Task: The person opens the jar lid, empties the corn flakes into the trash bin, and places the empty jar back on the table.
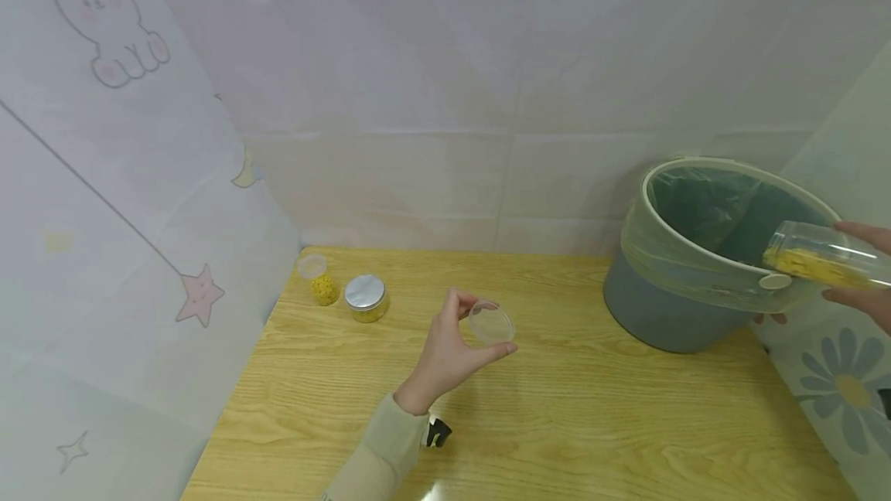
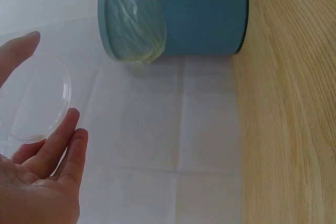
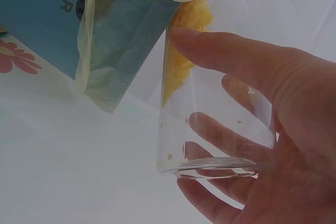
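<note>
My left hand (image 1: 448, 354) pinches a clear round lid (image 1: 492, 322) by its rim, above the middle of the table. In the left wrist view the lid (image 2: 37, 100) stands between thumb and fingers. At the far right my right hand (image 1: 866, 273) grips a clear jar (image 1: 821, 252), tipped on its side, its mouth over the rim of a lined trash can (image 1: 678, 308). Yellow bits (image 1: 807, 264) lie along the jar's lower wall towards the mouth. The right wrist view shows thumb and fingers around the jar (image 3: 220, 124), with yellow bits (image 3: 191, 51) near its mouth end.
At the table's back left stand a small clear-lidded jar (image 1: 322, 284) of yellow bits and a silver-lidded jar (image 1: 366, 298) with yellow contents. A plastic bag (image 1: 710, 199) lines the can. The wooden table (image 1: 557, 408) meets white-covered walls at the back and sides.
</note>
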Demonstrator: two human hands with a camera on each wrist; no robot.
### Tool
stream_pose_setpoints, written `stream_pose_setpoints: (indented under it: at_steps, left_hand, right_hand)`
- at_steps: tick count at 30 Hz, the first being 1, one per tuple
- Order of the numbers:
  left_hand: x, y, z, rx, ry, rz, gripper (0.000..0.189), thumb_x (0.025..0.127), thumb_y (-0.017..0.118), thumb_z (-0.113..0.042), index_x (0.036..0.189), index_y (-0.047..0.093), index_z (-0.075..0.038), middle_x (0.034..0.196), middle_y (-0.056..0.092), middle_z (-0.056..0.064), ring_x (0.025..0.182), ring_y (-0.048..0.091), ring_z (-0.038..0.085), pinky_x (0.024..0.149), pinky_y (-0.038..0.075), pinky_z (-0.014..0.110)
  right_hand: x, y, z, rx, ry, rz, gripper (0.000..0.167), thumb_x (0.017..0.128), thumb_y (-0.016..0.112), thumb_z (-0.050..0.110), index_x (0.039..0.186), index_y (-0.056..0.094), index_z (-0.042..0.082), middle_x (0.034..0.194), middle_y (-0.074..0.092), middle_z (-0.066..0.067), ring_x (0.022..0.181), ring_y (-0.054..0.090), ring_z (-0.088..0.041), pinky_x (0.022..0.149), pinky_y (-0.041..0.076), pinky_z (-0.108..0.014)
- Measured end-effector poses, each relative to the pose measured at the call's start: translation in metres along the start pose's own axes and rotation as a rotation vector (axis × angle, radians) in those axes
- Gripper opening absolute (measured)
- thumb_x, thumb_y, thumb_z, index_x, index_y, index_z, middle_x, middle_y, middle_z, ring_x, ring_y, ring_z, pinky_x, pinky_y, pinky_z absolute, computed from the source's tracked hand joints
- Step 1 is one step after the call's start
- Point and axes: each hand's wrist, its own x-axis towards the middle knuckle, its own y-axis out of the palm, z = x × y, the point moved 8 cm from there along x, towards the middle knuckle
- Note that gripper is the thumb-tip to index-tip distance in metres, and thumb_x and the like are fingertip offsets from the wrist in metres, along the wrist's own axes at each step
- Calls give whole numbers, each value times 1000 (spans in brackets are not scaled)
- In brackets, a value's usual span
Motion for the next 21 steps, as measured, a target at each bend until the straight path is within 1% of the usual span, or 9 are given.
stream_pose_setpoints:
  at_steps: [1, 4, 5, 6, 9, 13, 17, 20, 21]
  left_hand:
    - [0, 0, 0, -1, -2, 0, 63, 79, 91, -32, 118, 46, -10, 122, 65, -12, 125, 53, 13, 109, 34, 50]
    - [0, 0, 0, 1, -3, 4, 64, 79, 91, -33, 118, 46, -9, 123, 64, -12, 126, 53, 13, 110, 33, 51]
    - [0, 0, 0, 1, -4, 5, 64, 79, 91, -33, 118, 46, -8, 123, 64, -12, 126, 53, 13, 110, 33, 51]
    - [0, 0, 0, 3, -4, 6, 65, 79, 90, -34, 119, 46, -8, 123, 64, -12, 126, 52, 13, 110, 33, 52]
    - [0, 0, 1, 6, -7, 8, 65, 80, 90, -34, 119, 46, -7, 123, 64, -12, 127, 52, 14, 110, 33, 52]
    - [0, 1, 2, 5, -10, 10, 64, 80, 90, -34, 118, 45, -9, 124, 65, -9, 126, 53, 15, 110, 33, 53]
    - [0, 1, 3, 0, -11, 9, 63, 80, 90, -34, 117, 45, -11, 124, 66, -3, 125, 54, 15, 110, 33, 53]
    - [0, 1, 3, -3, -12, 5, 63, 79, 91, -32, 117, 45, -12, 124, 66, -4, 124, 55, 15, 109, 33, 53]
    - [0, 1, 3, -4, -12, 5, 63, 79, 91, -32, 117, 45, -11, 124, 66, -4, 124, 55, 15, 109, 33, 53]
  right_hand:
    - [0, 0, -1, 1, 2, -5, 108, 77, 46, 86, 150, 48, 6, 138, 33, 40, 132, 29, 8, 109, 14, -15]
    - [2, 0, 0, 21, -13, -10, 110, 76, 47, 87, 150, 49, 5, 134, 33, 44, 126, 27, 16, 107, 14, -13]
    - [2, 0, -1, 22, -18, -13, 125, 63, 40, 96, 150, 49, 6, 127, 29, 50, 119, 23, 22, 104, 13, -10]
    - [3, 0, 0, 25, -26, -16, 125, 63, 41, 96, 149, 49, 5, 127, 29, 50, 118, 24, 23, 104, 13, -10]
    - [3, 0, 1, 27, -37, -14, 124, 64, 41, 95, 149, 49, 5, 127, 29, 50, 118, 24, 23, 104, 14, -10]
    - [2, -1, 2, -5, -38, -6, 123, 66, 38, 95, 150, 49, 5, 133, 29, 43, 132, 29, 7, 105, 13, -12]
    - [1, -1, 2, -36, -35, 8, 93, 88, 49, 76, 150, 49, 6, 152, 42, 8, 141, 34, -15, 111, 14, -19]
    - [1, -2, 2, -66, -49, 10, 72, 98, 57, 57, 149, 50, 6, 149, 46, -23, 142, 38, -30, 116, 17, -28]
    - [2, -2, 2, -77, -54, 8, 73, 97, 57, 58, 149, 51, 6, 148, 47, -25, 141, 39, -31, 116, 18, -30]
